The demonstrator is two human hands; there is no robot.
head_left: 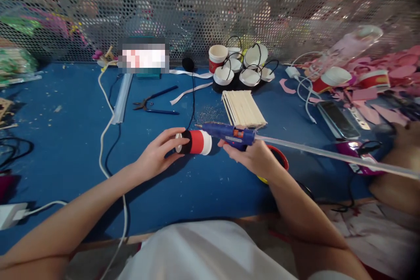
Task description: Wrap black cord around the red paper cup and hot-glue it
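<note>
My left hand [166, 148] has its fingers wrapped round a small paper cup [197, 142], which lies on its side on the blue table. The cup carries a black band and a red band, with white at its right end. In my right hand [252, 155] is a blue hot glue gun [229, 132], its nozzle pointing left just above the cup. A long clear glue stick [315, 151] runs out of the back of the gun to the right. Behind my right hand a round red and yellow container [279, 156] is partly hidden.
Blue-handled pliers [157, 103] and clear glue sticks [123, 98] lie to the left. Wooden sticks [244, 108] sit beyond the gun, with several wire-handled cups [241, 70] behind them. At right are a phone [337, 120], pink scraps [364, 96] and another person's arm [395, 170].
</note>
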